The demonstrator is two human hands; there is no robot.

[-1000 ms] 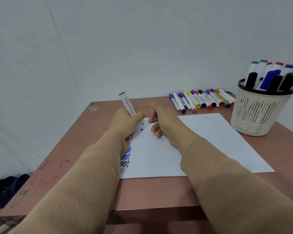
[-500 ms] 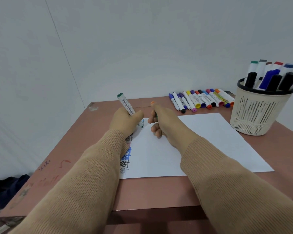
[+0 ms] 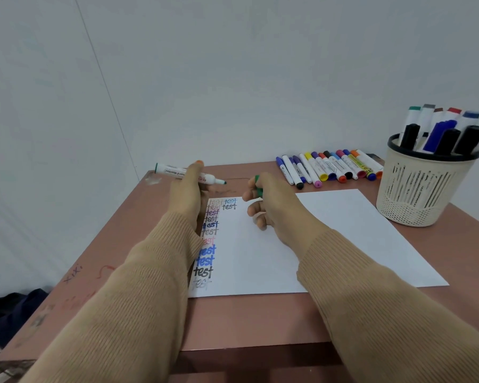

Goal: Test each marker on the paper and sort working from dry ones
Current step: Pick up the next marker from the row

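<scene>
Marker test: my left hand (image 3: 187, 196) grips the uncapped marker (image 3: 174, 171) level above the table (image 3: 138, 233).
My right hand (image 3: 273, 203) curls round a green cap (image 3: 258, 187) over the paper (image 3: 343, 233), beside the "test" column (image 3: 208, 244).

Left hand (image 3: 187, 199) gripping, right hand (image 3: 270, 207) curled tight

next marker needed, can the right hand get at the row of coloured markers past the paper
Likely yes: nothing stands between right hand and row of coloured markers, though it grips a green cap.
</scene>
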